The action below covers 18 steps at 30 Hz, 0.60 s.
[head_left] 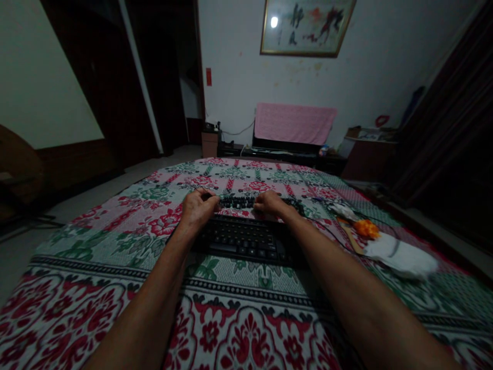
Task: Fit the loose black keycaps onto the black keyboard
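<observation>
A black keyboard [239,239] lies flat on the patterned cloth in front of me. Beyond its far edge stretches a row of small dark pieces [239,202] that look like loose keycaps. My left hand [198,206] is over the keyboard's far left corner, thumb and fingers drawn together at the left end of that row. Over the row's right part, my right hand [267,202] has its fingers curled down and pressed together among the pieces. Whatever either hand pinches is too small and dark to make out. My right forearm covers the keyboard's right end.
On the right of the patterned cloth [246,329] lie an orange scrubber-like bundle [366,229], a white cloth or bag [400,256] and a dark cable [333,235]. Past the far edge stands a screen draped with a pink towel [295,123].
</observation>
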{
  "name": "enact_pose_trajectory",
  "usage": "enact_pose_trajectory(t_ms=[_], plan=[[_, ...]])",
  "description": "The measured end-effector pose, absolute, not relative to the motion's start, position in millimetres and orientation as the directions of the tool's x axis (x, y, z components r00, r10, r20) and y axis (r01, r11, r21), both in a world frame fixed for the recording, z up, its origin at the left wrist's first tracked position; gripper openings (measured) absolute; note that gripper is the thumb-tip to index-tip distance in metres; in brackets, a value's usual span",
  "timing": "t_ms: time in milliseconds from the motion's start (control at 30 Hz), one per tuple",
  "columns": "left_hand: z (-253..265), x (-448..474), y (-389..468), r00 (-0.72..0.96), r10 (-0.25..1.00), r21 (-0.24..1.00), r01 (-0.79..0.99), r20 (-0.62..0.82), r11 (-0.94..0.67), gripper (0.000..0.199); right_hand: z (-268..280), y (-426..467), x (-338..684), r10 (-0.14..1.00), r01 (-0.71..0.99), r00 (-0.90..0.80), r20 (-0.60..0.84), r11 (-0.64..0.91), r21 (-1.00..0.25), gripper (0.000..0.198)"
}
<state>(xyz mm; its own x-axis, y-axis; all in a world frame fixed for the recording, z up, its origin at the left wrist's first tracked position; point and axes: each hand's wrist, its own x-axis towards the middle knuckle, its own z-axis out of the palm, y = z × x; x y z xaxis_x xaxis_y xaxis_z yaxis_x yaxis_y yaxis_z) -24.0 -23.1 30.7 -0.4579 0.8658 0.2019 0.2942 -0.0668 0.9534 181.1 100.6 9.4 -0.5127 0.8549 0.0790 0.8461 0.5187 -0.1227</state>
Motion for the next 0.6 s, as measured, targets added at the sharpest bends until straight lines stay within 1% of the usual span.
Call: enact_pose_trajectory(t_ms=[233,433,600], plan=[[30.6,-26.1,-22.1,-0.477,0.855,0.951,0.303,0.205,-0.059,0.018,-0.4,100.3,173.0,0.828,0.827,-0.557,0.063,0.56,-0.044,0.021],[32.1,-26.2,-22.7,-0.468,0.866,0.968,0.241,0.175,-0.066,0.02,-1.0,95.8,172.3,0.824,0.824,-0.565,0.051,0.566,-0.028,0.024],[31.2,-27.5,-22.3,-0.472,0.86,0.963,0.259,0.192,-0.073,0.021,0.3,93.7,171.4,0.83,0.83,-0.556,0.046,0.557,-0.012,0.025]])
